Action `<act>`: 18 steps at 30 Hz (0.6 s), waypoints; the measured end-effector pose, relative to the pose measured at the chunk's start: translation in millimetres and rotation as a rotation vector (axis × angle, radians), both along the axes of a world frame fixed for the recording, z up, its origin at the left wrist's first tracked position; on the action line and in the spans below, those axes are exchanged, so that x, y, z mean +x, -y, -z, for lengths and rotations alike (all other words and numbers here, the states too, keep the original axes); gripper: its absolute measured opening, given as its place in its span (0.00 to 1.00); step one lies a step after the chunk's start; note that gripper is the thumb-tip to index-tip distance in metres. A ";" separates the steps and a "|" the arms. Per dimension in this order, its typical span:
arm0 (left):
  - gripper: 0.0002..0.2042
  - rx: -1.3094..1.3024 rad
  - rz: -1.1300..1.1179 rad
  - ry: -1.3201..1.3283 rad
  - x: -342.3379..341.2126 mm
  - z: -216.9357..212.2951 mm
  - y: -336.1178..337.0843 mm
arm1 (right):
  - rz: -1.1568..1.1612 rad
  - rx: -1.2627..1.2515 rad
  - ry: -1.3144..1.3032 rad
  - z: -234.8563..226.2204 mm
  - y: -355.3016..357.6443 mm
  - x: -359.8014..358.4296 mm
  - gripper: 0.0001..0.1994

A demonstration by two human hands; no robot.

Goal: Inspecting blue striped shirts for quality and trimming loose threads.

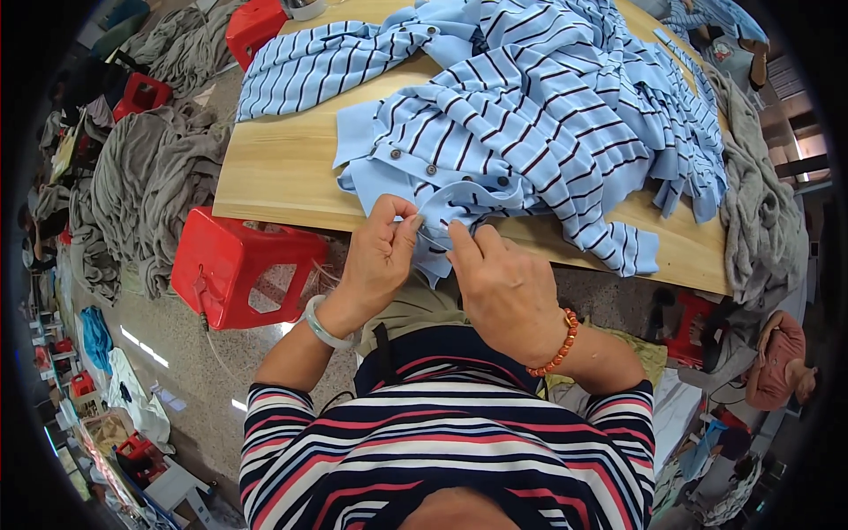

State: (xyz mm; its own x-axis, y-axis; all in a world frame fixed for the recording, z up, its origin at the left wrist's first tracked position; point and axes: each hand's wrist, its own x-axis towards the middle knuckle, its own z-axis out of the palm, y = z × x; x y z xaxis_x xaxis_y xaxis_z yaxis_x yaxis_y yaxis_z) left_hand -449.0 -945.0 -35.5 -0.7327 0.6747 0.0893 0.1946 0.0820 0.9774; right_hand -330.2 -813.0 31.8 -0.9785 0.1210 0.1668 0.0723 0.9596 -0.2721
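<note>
A light blue knit cardigan with dark stripes and dark buttons lies bunched over the near edge of the table. My left hand, a pale bangle on its wrist, is closed in a pinch at the plain blue edge of the cardigan. Just to the right, my right hand has its thumb and forefinger pressed together beside the same blue edge. Whatever lies between those right fingertips is too small to make out. An orange bead bracelet circles the right wrist.
More striped knitwear covers the wooden table. A red plastic stool stands at the table's near left corner, with a cable beside it. Grey fabric heaps lie at left; grey cloth hangs at right. Another person is at far right.
</note>
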 end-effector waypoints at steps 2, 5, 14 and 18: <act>0.05 -0.012 0.009 0.031 -1.5 0.4 2.6 | 0.008 0.025 0.029 0.3 0.2 0.4 0.14; 0.04 -0.017 0.014 0.044 -1.2 3.5 3.8 | 0.004 0.031 0.046 2.8 -1.9 -0.1 0.15; 0.04 0.020 -0.116 -0.321 16.0 6.1 -5.7 | 0.005 0.044 0.045 15.0 6.1 -19.0 0.08; 0.05 0.174 -0.031 0.105 18.7 23.0 -1.5 | 0.035 -0.154 0.092 16.3 -16.3 -22.6 0.07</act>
State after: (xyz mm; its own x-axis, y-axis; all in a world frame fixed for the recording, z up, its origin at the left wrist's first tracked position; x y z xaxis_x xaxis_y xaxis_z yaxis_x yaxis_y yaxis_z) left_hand -430.4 -943.6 -58.6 -0.7644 0.6327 0.1239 0.0905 -0.0850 0.9923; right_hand -352.8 -796.8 15.4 -0.9836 0.1725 0.0533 0.1364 0.9035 -0.4063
